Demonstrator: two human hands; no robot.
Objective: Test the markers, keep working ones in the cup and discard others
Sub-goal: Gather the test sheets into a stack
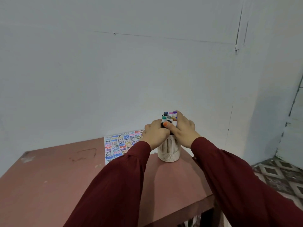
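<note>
A white slotted cup [168, 149] stands near the table's far right corner. Several markers [169, 117] with coloured caps stand bunched upright in it, white barrels showing. My left hand [155, 134] curls round the bunch from the left, just above the cup's rim. My right hand [184, 128] wraps the bunch from the right, its thumb across the front and its fingers behind the purple cap. Both hands hide the lower marker barrels and the cup's rim.
A sheet of paper [119, 145] covered with the word "test" in many colours lies left of the cup, against the wall. The reddish-brown table [57, 177] ends at its right edge close to the cup; patterned floor tiles [278, 176] lie beyond.
</note>
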